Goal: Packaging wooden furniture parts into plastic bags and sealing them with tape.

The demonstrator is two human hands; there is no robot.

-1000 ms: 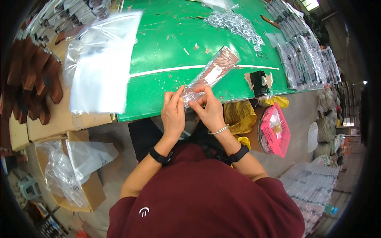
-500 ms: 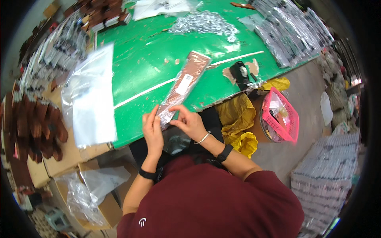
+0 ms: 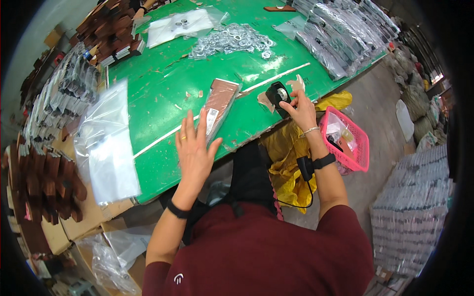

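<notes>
A brown flat strip (image 3: 220, 101) in a clear plastic sleeve, with a white label on it, lies on the green table (image 3: 163, 106). My left hand (image 3: 194, 158) is laid flat with fingers spread, its fingertips at the sleeve's near end. Off to the right, my right hand (image 3: 302, 112) reaches to a black tape dispenser (image 3: 276, 100) holding a pale roll. Its thumb and fingers are bent together at the dispenser's near right side; whatever they pinch is too small to make out. Torn brown paper pieces (image 3: 265, 102) stick out around the dispenser.
Loose metal rings (image 3: 232, 40) are heaped farther back, beside white sheets (image 3: 180, 29). Clear plastic bags (image 3: 112, 158) lie at the left. Wrapped packages (image 3: 335, 39) are stacked far right; a pink basket (image 3: 363, 138) and yellow sacking (image 3: 291, 180) sit below the edge. Another person's hand (image 3: 139, 13) shows far left.
Both hands have left the sleeve's near end, where their fingers were pinching. My right hand has moved right to the tape dispenser. My left hand has opened out flat.
</notes>
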